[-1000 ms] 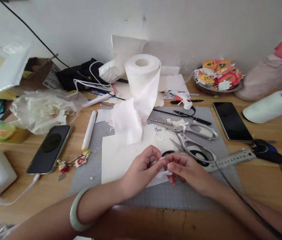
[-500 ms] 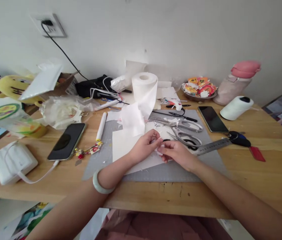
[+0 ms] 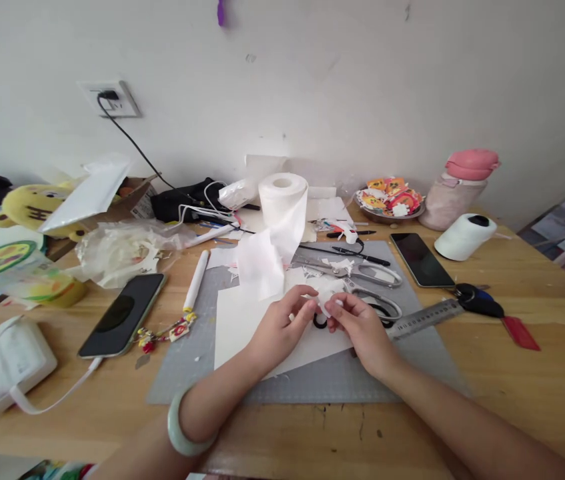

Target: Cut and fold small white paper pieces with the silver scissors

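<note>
In front of me both hands meet over the cutting mat (image 3: 177,373). A small, thin white paper piece (image 3: 328,293) is between my fingertips. My right hand (image 3: 365,330) pinches it between thumb and forefinger. My left hand (image 3: 282,327) is closed at its left side, with thumb and bent fingers touching its edge; the exact hold is partly hidden. Beneath the hands lies a white paper sheet (image 3: 235,333). Silver scissors (image 3: 369,297) rest just beyond my right hand, with a second pair of scissors (image 3: 377,273) behind them.
A paper roll (image 3: 283,200) stands behind the mat, its loose end draped forward. A metal ruler (image 3: 425,320), a phone (image 3: 422,260) and a thread spool (image 3: 465,237) lie to the right. On the left are another phone (image 3: 125,317), a white marker (image 3: 195,283) and a plastic cup (image 3: 37,280).
The whole view has shifted, so the table sits lower. My left fingers have loosened and drawn slightly away from the right ones, and more of the white paper piece shows between them.
</note>
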`<state>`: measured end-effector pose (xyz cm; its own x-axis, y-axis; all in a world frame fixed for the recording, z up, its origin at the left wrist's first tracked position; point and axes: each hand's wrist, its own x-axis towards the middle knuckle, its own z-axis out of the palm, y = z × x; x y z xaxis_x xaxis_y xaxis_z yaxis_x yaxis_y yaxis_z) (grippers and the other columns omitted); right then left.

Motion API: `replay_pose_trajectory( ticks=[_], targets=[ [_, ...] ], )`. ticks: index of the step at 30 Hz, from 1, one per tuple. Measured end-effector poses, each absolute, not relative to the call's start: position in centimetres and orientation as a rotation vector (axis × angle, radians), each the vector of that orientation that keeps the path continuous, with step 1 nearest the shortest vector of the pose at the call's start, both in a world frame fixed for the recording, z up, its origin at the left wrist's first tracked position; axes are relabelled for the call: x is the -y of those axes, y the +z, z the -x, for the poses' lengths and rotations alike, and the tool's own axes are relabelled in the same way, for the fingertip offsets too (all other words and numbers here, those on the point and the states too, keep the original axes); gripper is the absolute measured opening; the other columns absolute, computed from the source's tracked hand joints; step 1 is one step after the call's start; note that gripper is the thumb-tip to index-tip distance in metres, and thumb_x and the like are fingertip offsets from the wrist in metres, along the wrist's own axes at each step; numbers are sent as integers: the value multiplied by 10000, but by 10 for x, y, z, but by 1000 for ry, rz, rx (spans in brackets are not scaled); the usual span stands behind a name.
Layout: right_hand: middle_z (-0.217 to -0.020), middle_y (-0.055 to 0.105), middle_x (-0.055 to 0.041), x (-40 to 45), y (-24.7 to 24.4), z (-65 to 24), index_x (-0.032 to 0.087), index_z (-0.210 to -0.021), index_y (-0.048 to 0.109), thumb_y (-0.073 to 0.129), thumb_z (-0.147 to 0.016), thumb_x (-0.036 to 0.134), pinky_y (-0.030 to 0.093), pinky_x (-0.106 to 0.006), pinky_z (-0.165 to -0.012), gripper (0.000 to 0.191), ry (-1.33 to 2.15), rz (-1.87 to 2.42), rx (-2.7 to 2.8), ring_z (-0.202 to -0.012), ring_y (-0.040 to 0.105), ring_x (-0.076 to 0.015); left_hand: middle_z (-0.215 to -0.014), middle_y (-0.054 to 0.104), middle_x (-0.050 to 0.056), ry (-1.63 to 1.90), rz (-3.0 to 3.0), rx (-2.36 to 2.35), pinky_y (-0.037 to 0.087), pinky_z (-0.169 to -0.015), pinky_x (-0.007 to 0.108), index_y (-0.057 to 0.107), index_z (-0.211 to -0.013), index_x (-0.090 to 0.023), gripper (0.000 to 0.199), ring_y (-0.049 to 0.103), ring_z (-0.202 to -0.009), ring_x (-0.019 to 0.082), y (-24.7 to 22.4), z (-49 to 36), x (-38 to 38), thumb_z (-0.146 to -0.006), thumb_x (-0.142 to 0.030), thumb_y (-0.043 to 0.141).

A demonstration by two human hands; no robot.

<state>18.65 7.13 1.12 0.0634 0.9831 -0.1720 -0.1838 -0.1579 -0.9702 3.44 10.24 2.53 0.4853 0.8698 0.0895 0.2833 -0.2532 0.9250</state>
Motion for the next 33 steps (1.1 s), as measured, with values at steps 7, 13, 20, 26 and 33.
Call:
replay_pose_trajectory(
  ticks=[7,13,20,26,33],
  targets=[
    [-561,514,41,-73,6,-186,192,-663,485,623,-698,467,387,-262,-601,310,1320,1272,1090,-559,490,-123,-848,665,38,801,-1429,-938,456,-791,317,579,-1031,-167,291,601,-785,162,21,-46,-108,-783,-312,534],
    [-552,539,35,-76,3,-187,187,-677,520,609,-712,455,399,-273,-596,285,1374,1245,1099,-540,508,-127,-727,633,2,903,-1225,-961,454,-728,296,615,-969,-157,284,575,-690,135,19,-48,-108,-705,-261,613],
    [-548,552,29,-75,4,-188,181,-637,532,623,-697,435,399,-271,-591,276,1369,1298,1128,-536,508,-124,-666,574,-18,914,-1249,-997,431,-662,262,579,-1033,-156,343,538,-643,117,20,-47,-111,-706,-257,609],
    [-534,539,35,-75,6,-189,187,-615,535,632,-690,404,395,-265,-581,249,1378,1300,1139,-527,496,-119,-684,572,-16,915,-1226,-949,431,-653,267,551,-1010,-159,330,537,-643,120,21,-48,-110,-719,-303,608],
    [-599,567,24,-75,6,-193,170,-634,553,693,-635,340,368,-239,-559,221,1520,1147,845,-535,462,-91,-604,442,-53,898,-1281,-928,330,-540,212,556,-1055,-159,366,419,-558,80,17,-45,-112,-703,-245,608]
  ],
)
